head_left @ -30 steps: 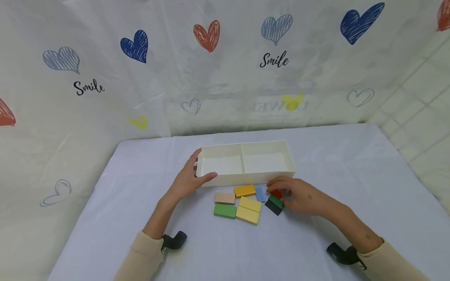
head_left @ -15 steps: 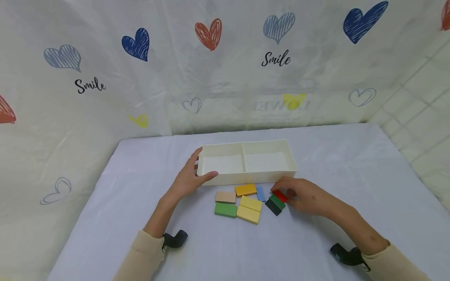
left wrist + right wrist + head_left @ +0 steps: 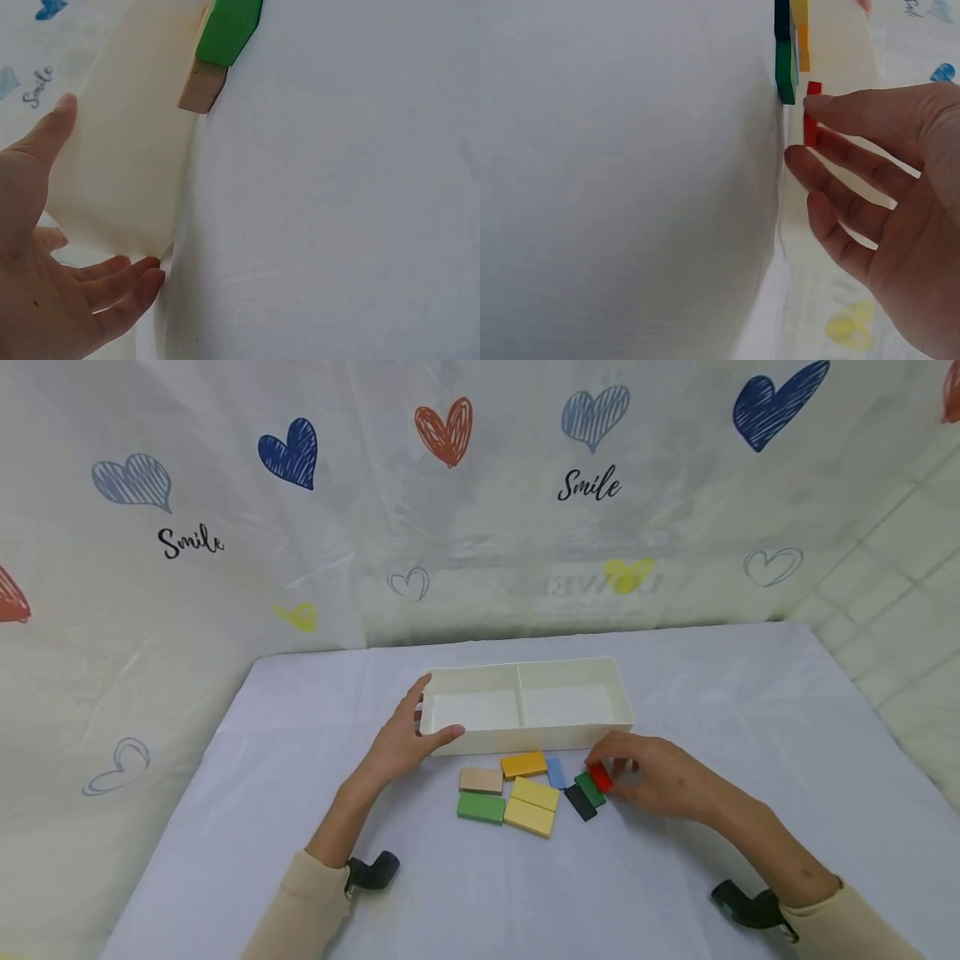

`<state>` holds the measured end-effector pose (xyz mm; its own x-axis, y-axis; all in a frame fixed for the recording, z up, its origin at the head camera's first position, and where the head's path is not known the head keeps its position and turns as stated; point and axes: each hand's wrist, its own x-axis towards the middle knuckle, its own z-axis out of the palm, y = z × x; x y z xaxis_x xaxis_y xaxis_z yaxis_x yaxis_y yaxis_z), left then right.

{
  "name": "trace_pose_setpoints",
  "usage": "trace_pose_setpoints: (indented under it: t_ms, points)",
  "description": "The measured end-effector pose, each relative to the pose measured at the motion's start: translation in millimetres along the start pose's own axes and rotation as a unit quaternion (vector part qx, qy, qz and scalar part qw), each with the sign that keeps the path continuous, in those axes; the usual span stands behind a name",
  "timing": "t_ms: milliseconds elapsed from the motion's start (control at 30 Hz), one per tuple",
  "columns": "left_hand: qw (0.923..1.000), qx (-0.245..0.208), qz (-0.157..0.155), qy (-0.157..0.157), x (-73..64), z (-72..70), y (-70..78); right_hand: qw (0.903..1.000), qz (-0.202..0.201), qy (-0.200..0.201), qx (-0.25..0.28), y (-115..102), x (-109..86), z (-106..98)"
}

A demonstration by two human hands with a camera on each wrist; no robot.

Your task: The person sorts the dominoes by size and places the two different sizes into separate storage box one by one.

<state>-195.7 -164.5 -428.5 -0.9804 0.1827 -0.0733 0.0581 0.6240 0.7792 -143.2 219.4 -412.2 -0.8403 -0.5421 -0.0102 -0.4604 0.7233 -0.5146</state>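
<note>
R hand (image 3: pixel 660 778) pinched red block (image 3: pixel 601 778), tray's (image 3: pixel 525 741) 5 o'clock: prob. light, stiff, edges best; L hand (image 3: pixel 399 745), spread wide, braced 8 o'clock.

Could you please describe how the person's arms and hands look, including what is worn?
The left hand and right hand are bare, with no gloves or rings visible. The left sleeve and right sleeve are plain beige and end short of the hands. At each sleeve's end there is a black, bent device.
</note>
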Motion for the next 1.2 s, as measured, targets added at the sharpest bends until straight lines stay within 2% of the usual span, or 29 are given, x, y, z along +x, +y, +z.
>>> trace_pose_setpoints:
  t_ms: [267, 600, 900, 1200]
  points:
    - [1.0, -0.001, 0.0, 0.0, -1.1, -0.1, 0.4, 0.9979, -0.028, 0.011, 0.057, -0.7, 0.7, 1.3]
    - [1.0, 0.0, 0.004, 0.0, -1.1, 0.1, -0.6, 0.9917, -0.052, 0.043, 0.109, -0.7, 0.8, 6.4]
    - [1.0, -0.003, -0.004, 0.001, -0.6, 0.5, -1.3, 0.9887, -0.072, 0.074, 0.108, -2.9, 3.8, 7.2]
    - [1.0, -0.004, -0.001, 0.004, 0.7, 1.2, -1.9, 0.9767, -0.137, 0.139, 0.089, -5.2, 6.0, 2.3]
